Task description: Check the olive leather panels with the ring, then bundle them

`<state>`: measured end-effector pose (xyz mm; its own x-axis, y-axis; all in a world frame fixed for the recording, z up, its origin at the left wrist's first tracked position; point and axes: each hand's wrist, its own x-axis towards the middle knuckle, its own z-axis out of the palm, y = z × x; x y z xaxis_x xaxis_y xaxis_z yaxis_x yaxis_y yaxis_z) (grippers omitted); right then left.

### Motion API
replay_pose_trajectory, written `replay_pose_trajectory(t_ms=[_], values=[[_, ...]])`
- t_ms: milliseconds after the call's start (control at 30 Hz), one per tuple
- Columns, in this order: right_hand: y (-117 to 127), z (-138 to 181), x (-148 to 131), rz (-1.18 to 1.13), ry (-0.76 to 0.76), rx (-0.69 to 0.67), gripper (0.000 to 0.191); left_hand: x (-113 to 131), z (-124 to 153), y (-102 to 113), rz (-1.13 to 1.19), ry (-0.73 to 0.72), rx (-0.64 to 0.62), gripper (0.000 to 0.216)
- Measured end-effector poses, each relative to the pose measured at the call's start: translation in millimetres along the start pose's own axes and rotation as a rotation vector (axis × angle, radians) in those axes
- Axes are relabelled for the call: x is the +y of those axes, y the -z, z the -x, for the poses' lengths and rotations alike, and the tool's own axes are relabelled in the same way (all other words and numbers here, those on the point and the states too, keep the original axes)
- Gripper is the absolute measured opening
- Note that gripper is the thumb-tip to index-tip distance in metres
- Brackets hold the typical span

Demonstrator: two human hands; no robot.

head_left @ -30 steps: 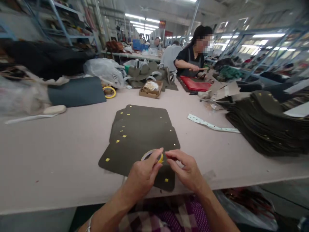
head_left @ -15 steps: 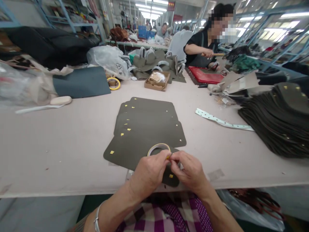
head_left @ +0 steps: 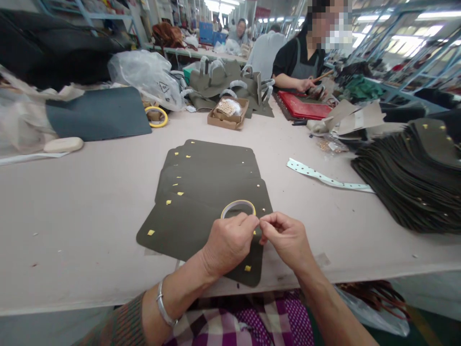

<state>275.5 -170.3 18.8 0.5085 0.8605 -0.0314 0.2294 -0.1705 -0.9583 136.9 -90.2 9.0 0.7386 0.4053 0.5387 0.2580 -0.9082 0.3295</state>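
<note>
My left hand is closed around the near side of a narrow roll of yellow tape, held upright over dark olive flat panels. Close beside it, the thumb and forefinger of my right hand are pinched together, their tips almost touching my left fingers. What lies in that pinch is too small to make out. The panels overlap in a fanned stack, with small yellow tape pieces along their left edges. Under my hands, a front panel carries another yellow piece near the table's edge.
A tall pile of dark panels stands at right, beside a pale dotted strip. Farther back are a cardboard box, another yellow tape roll, a blue-grey sheet and a plastic bag. A co-worker works behind a red tray.
Both hands and the tape roll have shifted slightly up over the panels. My fingertips have drawn a little apart. The camera view has also moved, so the table's contents appear farther left.
</note>
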Motion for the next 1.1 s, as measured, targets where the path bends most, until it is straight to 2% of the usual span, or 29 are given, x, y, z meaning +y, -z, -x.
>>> replay_pose_trajectory(t_ms=[100,167,367,533,700,833,967,1100], values=[[8.8,-17.5,7.4,0.005,-0.059,0.066,0.014,-0.8,-1.9,-1.2,0.061,-0.008,0.038,0.02],[18.2,-28.8,14.8,0.0,-0.113,0.056,0.02,-4.3,-2.8,-0.5,0.054,0.005,0.027,0.017],[38.0,-45.3,27.1,0.017,-0.231,-0.053,0.041,-23.9,-1.3,-10.5,-0.204,0.083,-0.23,0.011],[34.0,-48.5,32.7,0.112,-0.176,-0.112,0.035,-28.2,1.3,-16.8,-0.207,0.07,-0.28,0.011],[29.4,-53.0,33.8,0.378,-0.059,-0.147,0.024,-27.9,1.0,-14.3,-0.168,0.085,-0.276,0.016],[24.9,-54.2,27.5,0.57,0.061,-0.125,0.019,-27.9,1.1,-14.0,-0.156,0.086,-0.257,0.019],[23.0,-54.5,25.2,0.66,0.123,-0.091,0.013,-28.4,2.8,-15.1,-0.158,0.092,-0.265,0.017],[30.0,-52.8,29.3,0.639,0.07,-0.063,0.026,-29.5,5.4,-16.8,-0.196,0.104,-0.268,0.013]])
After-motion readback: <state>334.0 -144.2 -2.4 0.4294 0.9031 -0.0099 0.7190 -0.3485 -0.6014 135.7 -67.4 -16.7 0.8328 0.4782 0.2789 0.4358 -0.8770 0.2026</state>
